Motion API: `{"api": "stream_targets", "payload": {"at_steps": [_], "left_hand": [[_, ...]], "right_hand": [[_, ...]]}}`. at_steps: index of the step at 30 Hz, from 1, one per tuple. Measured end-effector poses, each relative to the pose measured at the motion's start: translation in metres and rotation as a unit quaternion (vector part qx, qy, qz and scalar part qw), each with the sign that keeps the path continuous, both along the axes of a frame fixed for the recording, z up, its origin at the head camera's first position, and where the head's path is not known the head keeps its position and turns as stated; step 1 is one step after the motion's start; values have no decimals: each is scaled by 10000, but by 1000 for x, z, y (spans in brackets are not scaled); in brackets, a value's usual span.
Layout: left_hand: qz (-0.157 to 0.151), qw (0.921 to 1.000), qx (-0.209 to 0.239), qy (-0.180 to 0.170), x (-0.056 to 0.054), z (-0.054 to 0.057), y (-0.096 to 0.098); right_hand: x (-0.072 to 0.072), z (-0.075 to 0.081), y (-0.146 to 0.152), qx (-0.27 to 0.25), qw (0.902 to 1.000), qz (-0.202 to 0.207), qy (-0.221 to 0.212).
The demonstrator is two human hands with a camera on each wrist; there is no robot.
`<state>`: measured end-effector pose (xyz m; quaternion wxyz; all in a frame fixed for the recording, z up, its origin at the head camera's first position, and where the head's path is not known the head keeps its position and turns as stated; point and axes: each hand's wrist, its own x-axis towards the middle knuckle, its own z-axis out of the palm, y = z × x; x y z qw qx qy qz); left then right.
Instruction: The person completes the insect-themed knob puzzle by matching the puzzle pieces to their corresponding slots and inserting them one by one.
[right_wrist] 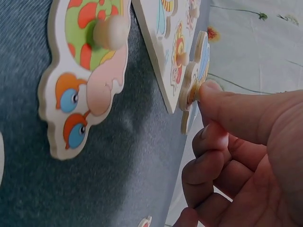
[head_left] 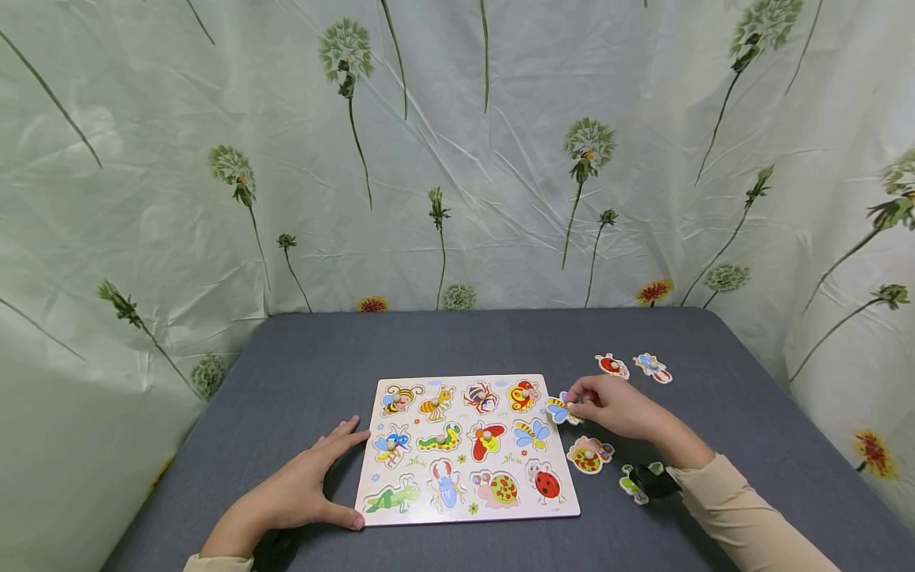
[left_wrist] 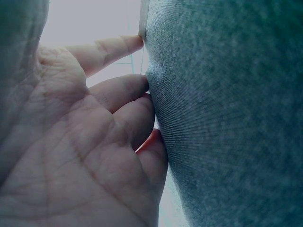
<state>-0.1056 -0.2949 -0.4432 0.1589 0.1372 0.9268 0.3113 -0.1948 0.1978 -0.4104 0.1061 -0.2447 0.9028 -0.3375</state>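
A pale wooden peg puzzle board (head_left: 500, 515) with insect pictures lies on the grey table. My left hand (head_left: 303, 481), thumb and fingers spread, rests against the board's left side. In the left wrist view its fingertips (left_wrist: 135, 43) reach the edge beside the grey cloth. The right hand (head_left: 632, 409) pinches a blue-winged, yellow-striped bee puzzle piece (head_left: 557, 409) by its knob, at the board's upper right edge. In the right wrist view this bee piece (right_wrist: 187, 87) stands tilted between thumb and finger. A snail piece (head_left: 589, 455) lies beneath that hand.
A ladybug piece (head_left: 609, 365) and a blue beetle piece (head_left: 654, 368) lie farther back on the right. Near the right wrist lies a green piece (head_left: 634, 487), partly covered by a black wrist device. Floral cloth (head_left: 500, 199) hangs behind the table (head_left: 314, 357).
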Motion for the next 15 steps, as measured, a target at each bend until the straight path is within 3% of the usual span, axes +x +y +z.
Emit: {"api": "stream_targets", "payload": {"at_steps": [15], "left_hand": [[0, 10000, 14, -6, 0, 1, 0]], "right_hand": [[2, -1, -12, 64, 9999, 80, -68]]}}
